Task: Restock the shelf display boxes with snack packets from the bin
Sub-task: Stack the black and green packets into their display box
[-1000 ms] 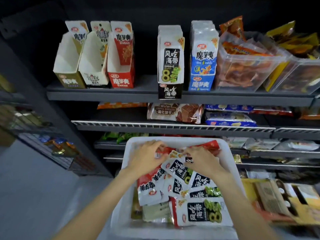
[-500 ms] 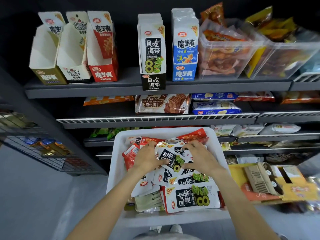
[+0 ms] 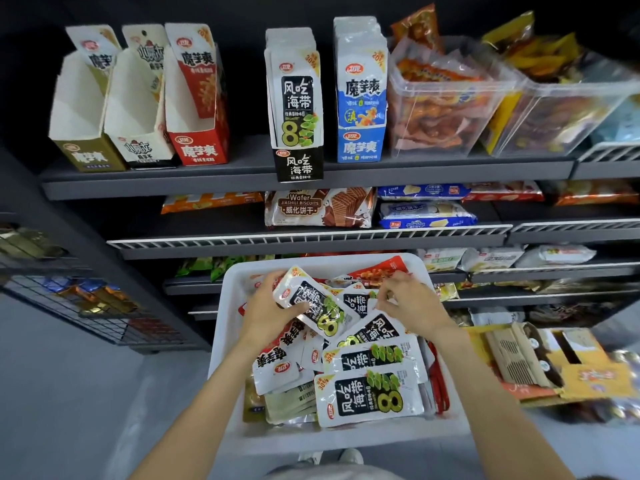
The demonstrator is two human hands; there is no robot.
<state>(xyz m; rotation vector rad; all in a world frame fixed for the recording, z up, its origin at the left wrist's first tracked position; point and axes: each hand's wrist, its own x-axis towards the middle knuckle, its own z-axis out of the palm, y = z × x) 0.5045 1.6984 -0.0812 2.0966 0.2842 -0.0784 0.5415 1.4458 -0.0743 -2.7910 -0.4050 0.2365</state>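
A white bin (image 3: 227, 327) sits below the shelves, full of several snack packets, black-and-white seaweed ones and red ones. My left hand (image 3: 268, 311) grips a small stack of black seaweed packets (image 3: 311, 303), lifted slightly off the pile. My right hand (image 3: 412, 303) hovers over the pile with curled fingers pinching at the edge of another packet (image 3: 360, 303). On the top shelf stand three empty display boxes, olive (image 3: 81, 133), white (image 3: 138, 129) and red (image 3: 197, 126), plus a filled black seaweed box (image 3: 298, 133) and a filled blue box (image 3: 360, 109).
Clear tubs of snacks (image 3: 446, 98) fill the top shelf's right side. Wafer biscuits (image 3: 318, 207) and cracker packs lie on the shelf below. A wire rack (image 3: 79, 306) is at the left, cardboard boxes (image 3: 540, 362) at the right. Grey floor lies at lower left.
My left hand has gathered black seaweed packets and raised them off the pile. My right hand moved right and up to another packet's edge. The camera tilted up slightly.
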